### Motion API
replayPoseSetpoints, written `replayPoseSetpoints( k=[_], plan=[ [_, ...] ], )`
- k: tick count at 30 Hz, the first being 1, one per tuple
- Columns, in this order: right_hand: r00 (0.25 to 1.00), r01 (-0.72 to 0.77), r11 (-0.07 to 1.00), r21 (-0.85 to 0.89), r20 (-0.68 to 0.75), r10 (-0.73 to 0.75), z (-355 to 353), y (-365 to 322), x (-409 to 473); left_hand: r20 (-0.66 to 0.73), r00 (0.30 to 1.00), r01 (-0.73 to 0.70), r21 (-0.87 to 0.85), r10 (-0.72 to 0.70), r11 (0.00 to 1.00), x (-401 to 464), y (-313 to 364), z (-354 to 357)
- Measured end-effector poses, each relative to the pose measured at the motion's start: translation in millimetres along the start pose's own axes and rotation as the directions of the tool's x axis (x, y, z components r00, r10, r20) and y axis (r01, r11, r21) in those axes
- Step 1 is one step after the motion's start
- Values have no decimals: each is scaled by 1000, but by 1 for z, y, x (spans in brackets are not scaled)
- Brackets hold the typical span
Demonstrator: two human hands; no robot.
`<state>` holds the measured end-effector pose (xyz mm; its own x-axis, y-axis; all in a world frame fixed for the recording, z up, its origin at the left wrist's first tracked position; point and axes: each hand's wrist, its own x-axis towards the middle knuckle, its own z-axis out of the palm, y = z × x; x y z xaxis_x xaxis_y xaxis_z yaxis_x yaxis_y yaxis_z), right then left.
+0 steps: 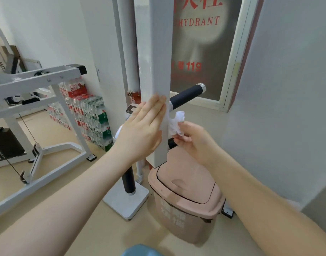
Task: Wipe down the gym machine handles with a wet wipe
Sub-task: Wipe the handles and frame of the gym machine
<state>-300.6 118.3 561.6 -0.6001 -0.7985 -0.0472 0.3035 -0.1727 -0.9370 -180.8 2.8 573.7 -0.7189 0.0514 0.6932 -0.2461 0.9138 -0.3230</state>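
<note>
A white upright bar (154, 71) of the gym machine hangs in front of me. A black handle (188, 96) with a chrome end cap sticks out from it to the right, and a second black handle (128, 179) points downward below it. My left hand (140, 126) lies flat against the bar's left face, fingers straight. My right hand (193, 139) pinches a crumpled white wet wipe (177, 121) just right of the bar, below the root of the upper handle. The wipe is close to the bar; whether it touches is unclear.
A pink lidded bin (186, 198) stands on the floor directly below the bar. A white weight machine frame (38, 80) fills the left. Packs of water bottles (92, 115) are stacked by the wall. A fire hydrant cabinet door (204, 48) is behind.
</note>
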Motion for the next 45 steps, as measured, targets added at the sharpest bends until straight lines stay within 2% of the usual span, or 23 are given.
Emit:
replayPoseSetpoints(
  k=[2,4,5,7,8,10,12,14,17,21,27,30,34,36,38,39,41,43,45],
  plan=[
    [999,11,999,37,-41,-9,9,14,-26,52,997,-45,-67,49,997,-22,-2,-5],
    [998,39,998,44,-52,-37,21,33,-54,97,995,3,-293,27,956,-46,1,-18],
    [998,52,998,45,-47,-49,27,42,-70,144,989,92,-459,-29,884,-58,4,-28],
    [998,54,998,41,-46,-52,42,60,-103,317,945,292,-696,-84,656,-79,9,-49],
    [997,54,998,16,-50,-53,50,68,-120,364,929,335,-746,-69,575,-88,12,-59],
    [996,41,992,-119,-70,-49,67,80,-155,335,942,288,-797,-7,531,-104,16,-76],
    [994,-13,968,-252,-105,-14,82,84,-185,252,965,168,-810,74,562,-115,20,-92],
    [992,-46,946,-321,-123,6,93,84,-212,244,957,121,-829,158,546,-125,27,-106],
    [980,-52,940,-338,-199,-18,103,81,-249,243,953,120,-852,183,509,-138,42,-127],
    [951,7,935,-354,-287,-117,106,91,-293,278,953,193,-865,122,463,-157,65,-157],
    [908,15,792,-610,-324,-267,111,100,-379,339,929,244,-860,145,449,-181,119,-211],
    [852,62,812,-581,-393,-347,99,100,-447,365,919,292,-882,147,369,-196,165,-251],
    [812,81,832,-549,-447,-375,77,98,-557,425,900,412,-902,98,129,-242,245,-318],
    [809,64,852,-519,-473,-350,64,103,-615,498,856,504,-864,138,-9,-267,288,-350],
    [798,80,896,-437,-511,-321,54,104,-661,512,825,541,-838,241,-72,-284,321,-376],
    [795,88,906,-414,-519,-314,49,102,-684,504,809,548,-832,302,-81,-290,337,-389],
    [791,85,899,-430,-519,-323,39,96,-726,476,790,525,-851,387,-24,-297,366,-412],
    [801,80,887,-454,-500,-328,28,87,-761,457,793,497,-868,402,5,-296,391,-434],
    [830,79,884,-462,-461,-315,11,77,-789,445,808,486,-874,386,-11,-290,416,-451]
  ],
)
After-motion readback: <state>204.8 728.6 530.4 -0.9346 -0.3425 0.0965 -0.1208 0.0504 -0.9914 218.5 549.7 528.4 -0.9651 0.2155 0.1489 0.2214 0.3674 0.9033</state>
